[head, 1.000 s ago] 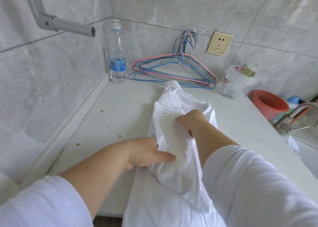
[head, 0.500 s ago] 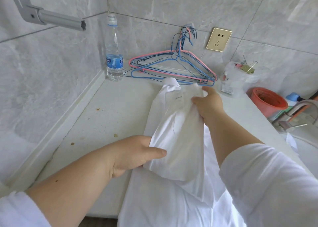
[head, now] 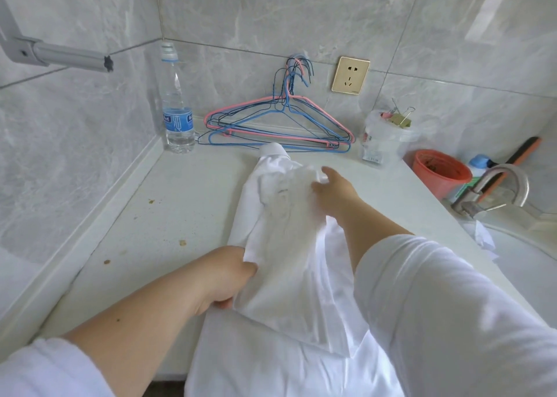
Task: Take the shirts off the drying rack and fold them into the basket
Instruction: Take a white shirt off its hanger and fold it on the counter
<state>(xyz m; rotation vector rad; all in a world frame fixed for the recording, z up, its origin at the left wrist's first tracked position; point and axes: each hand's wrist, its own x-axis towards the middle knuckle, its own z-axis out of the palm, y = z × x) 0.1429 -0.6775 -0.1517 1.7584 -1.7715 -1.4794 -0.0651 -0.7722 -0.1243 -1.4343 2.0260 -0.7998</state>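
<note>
A white shirt [head: 289, 246] lies lengthwise on the white counter [head: 168, 216], its collar toward the back wall and its lower part hanging over the front edge. A folded panel lies on top of it. My left hand [head: 223, 276] grips the shirt's left edge near the middle. My right hand [head: 334, 185] rests on the cloth near the collar, pinching the upper edge of the folded panel. A grey bar of the drying rack [head: 66, 54] juts out at the upper left. No basket is in view.
Several pink and blue wire hangers [head: 280, 125] lean against the back wall, beside a water bottle [head: 177, 116]. A plastic tub with clips [head: 382, 137], an orange bowl [head: 437, 172] and a tap [head: 494, 188] over a sink [head: 524, 261] are at the right.
My right hand moved up the shirt from its middle toward the collar, carrying the folded cloth, then lowered it flat. My left hand stayed gripping the left edge.
</note>
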